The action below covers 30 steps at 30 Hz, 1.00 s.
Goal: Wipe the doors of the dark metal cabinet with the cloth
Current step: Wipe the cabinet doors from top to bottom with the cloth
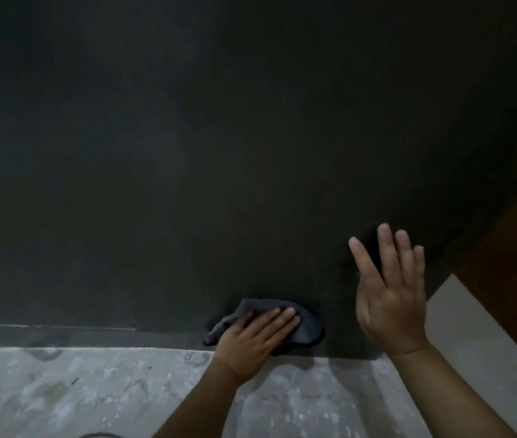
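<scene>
Presently, head view, one entry per item.

Item: dark metal cabinet (187,153). It fills most of the frame as one flat, near-black face. The light is poor, and no seam between doors can be made out with certainty; a faint pale line along the lower left may be a bottom edge. No handle shows.

Item: cloth (301,320). Dark grey, bunched, lying against the cabinet's lowest part, just above the floor (93,390). Its long axis runs roughly left to right along the base.

Item: left hand (257,336). Its grip is spread: the fingers lie straight over the cloth and press it flat to the metal, with no pinch visible. This hand is on the task's thing, so it is the nearer one.

Item: right hand (390,292). Its grip is likewise spread, fingers straight and pointing up, palm toward the cabinet, holding nothing. Whether it touches the metal cannot be told. It stands up and to the right of the cloth, apart from it.

Judgement: the unwiped run probably lies upward and to the left of the cloth, so the coming stroke turns on the left hand sweeping that way.

Item: brown wooden surface (510,241) and a pale strip (472,327), right edge.

Writing: no brand, label or lettering is readable anywhere.
</scene>
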Each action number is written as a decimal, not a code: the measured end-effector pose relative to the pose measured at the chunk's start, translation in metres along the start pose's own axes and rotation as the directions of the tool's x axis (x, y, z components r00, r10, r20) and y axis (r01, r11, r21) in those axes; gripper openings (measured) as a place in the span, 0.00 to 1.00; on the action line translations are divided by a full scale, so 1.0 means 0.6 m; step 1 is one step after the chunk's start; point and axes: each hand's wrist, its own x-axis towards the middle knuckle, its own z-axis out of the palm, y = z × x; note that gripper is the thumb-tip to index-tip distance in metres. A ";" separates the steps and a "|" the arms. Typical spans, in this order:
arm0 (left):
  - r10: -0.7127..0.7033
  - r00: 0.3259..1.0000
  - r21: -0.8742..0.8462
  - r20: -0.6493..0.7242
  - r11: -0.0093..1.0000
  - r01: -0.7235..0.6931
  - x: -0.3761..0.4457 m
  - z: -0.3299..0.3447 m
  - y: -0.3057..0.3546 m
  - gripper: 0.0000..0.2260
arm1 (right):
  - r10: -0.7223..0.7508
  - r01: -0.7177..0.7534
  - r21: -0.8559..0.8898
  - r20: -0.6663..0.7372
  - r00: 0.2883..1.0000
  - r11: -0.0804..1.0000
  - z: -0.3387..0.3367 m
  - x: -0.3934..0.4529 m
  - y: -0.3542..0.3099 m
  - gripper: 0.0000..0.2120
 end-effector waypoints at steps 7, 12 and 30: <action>-0.099 0.990 0.070 -0.097 0.992 0.106 0.085 -0.024 0.007 0.31 | 0.111 -0.114 0.099 0.036 0.993 0.988 -0.014 -0.013 0.007 0.25; -0.105 0.979 0.117 -0.174 0.985 0.126 0.204 -0.055 0.021 0.31 | 0.213 -0.207 0.290 0.013 0.977 0.934 -0.028 -0.006 0.009 0.21; -0.034 0.999 -0.010 -0.025 0.999 0.034 0.140 0.000 0.093 0.32 | 0.411 -0.430 0.320 0.128 0.903 0.844 -0.012 -0.105 0.023 0.20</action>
